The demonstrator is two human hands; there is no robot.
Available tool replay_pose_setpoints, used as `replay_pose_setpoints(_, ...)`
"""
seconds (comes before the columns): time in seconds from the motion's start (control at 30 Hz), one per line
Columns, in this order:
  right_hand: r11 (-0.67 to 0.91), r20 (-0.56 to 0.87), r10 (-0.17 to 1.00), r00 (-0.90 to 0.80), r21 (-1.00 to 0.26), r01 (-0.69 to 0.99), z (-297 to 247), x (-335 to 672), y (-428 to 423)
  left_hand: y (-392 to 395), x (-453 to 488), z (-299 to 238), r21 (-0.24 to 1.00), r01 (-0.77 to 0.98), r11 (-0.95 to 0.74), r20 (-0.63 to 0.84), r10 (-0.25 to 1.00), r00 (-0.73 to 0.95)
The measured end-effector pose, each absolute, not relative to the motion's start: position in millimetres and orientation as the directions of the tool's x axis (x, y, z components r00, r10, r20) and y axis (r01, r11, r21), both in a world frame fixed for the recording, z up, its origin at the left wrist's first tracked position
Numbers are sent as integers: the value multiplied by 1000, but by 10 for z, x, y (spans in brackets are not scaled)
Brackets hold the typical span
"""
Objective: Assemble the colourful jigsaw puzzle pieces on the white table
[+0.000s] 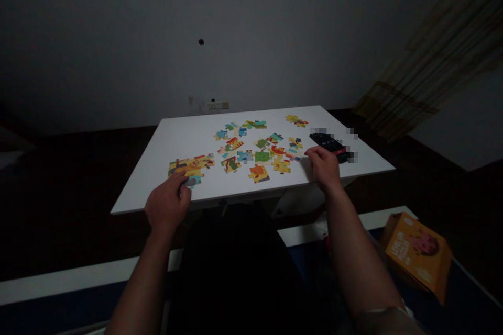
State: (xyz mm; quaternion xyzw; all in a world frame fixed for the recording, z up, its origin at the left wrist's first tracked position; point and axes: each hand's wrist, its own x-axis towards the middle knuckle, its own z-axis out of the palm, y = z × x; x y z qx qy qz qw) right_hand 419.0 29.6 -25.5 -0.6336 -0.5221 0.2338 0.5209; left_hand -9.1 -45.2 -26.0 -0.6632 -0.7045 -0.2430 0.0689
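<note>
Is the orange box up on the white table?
No, the orange box lies off the white table, at lower right.

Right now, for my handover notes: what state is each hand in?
Left hand: fingertips on a yellow cardboard jigsaw piece; grip cannot be told.
Right hand: open, holding nothing, beside a flat black rectangular object.

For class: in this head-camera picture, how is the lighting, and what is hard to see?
In the head view, the room is dim, the white table brightest; the foreground falls almost to black; pixelated blocks obscure patches around the black device; the wide lens stretches the forearms.
</note>
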Motion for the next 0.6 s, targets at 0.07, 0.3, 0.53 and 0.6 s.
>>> replay_pose_setpoints(0.07, 173, 339, 884, 322, -877, 449, -268, 4187, 306, -455, -90, -257, 250, 968, 11, 416, 902, -118)
replay_pose_setpoints(0.3, 132, 328, 890, 316, -850, 510, -265, 4177, 313, -453, -104, -276, 268, 963, -21, 444, 890, -104)
replay_pose_setpoints(0.53, 166, 358, 887, 290, -836, 523, -290, 4186, 318, -418, -141, -345, 255, 966, -42, 485, 870, -90)
replay_pose_setpoints(0.6, 161, 351, 893, 282, -833, 529, -294, 4185, 318, -410, -149, -361, 263, 964, -50, 495, 864, -90)
